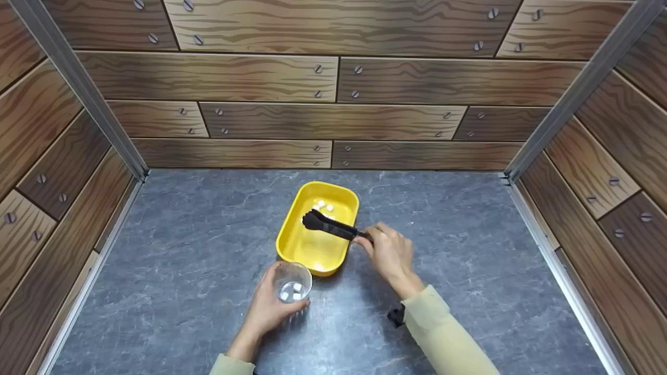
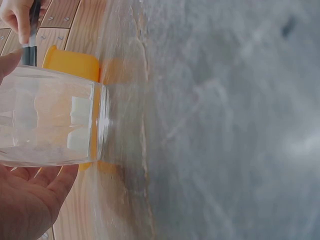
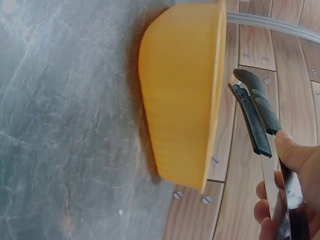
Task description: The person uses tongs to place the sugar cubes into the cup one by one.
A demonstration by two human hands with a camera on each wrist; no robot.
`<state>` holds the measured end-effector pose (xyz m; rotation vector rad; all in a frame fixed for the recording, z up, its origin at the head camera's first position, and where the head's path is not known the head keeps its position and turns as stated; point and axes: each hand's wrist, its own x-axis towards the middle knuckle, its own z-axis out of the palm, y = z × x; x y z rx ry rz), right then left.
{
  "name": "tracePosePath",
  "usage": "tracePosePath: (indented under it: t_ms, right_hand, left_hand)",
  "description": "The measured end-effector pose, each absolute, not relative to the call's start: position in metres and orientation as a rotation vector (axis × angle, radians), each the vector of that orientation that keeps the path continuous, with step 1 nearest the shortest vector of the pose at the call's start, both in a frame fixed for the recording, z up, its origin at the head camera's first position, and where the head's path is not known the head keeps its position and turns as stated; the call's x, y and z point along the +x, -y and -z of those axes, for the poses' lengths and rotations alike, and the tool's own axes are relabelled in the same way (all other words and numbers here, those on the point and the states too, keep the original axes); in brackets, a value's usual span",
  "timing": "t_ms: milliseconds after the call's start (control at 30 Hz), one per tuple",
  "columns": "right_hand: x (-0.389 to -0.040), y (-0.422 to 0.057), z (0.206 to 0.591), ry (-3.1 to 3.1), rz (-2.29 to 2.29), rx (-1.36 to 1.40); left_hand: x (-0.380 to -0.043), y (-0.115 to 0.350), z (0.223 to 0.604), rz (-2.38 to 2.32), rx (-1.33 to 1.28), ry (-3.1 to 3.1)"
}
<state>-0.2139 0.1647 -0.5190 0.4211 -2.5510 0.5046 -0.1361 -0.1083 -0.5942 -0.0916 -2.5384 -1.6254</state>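
My right hand (image 1: 392,254) grips a pair of tongs (image 1: 333,228) with black heads and metal arms. The tongs' heads hang above the yellow tray (image 1: 284,237), near several small white cubes (image 1: 330,207) lying toward its far end. In the right wrist view the tong tips (image 3: 240,82) stand close together, with a small pale bit showing between them; whether it is a cube I cannot tell. Fingers and thumb of my left hand (image 1: 266,307) curl around a clear cup (image 1: 307,276), upright at the tray's near left corner. White cubes (image 2: 79,111) lie at the cup's bottom.
The tray stands on a grey marbled tabletop (image 1: 198,250). Wood-patterned panels (image 1: 271,122) rise at the back and both sides, joined by metal corner strips (image 1: 568,94). A dark object (image 1: 396,316) sits at the right sleeve's cuff.
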Motion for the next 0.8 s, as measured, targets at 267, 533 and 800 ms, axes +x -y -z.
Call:
tracePosePath:
  t_ms: [267,533,800]
  right_hand:
    - [-0.198,-0.169,0.508,2.499,-0.506,0.467]
    - [-0.18,-0.173,0.501,2.45,-0.556,0.525]
    - [-0.16,-0.176,0.5,2.435,-0.607,0.575]
  left_hand:
    - [-0.136,0.108,0.592,1.62,-0.079,2.555]
    - [-0.136,0.109,0.595,1.613,-0.102,2.533]
    - [-0.136,0.109,0.596,1.599,-0.123,2.525]
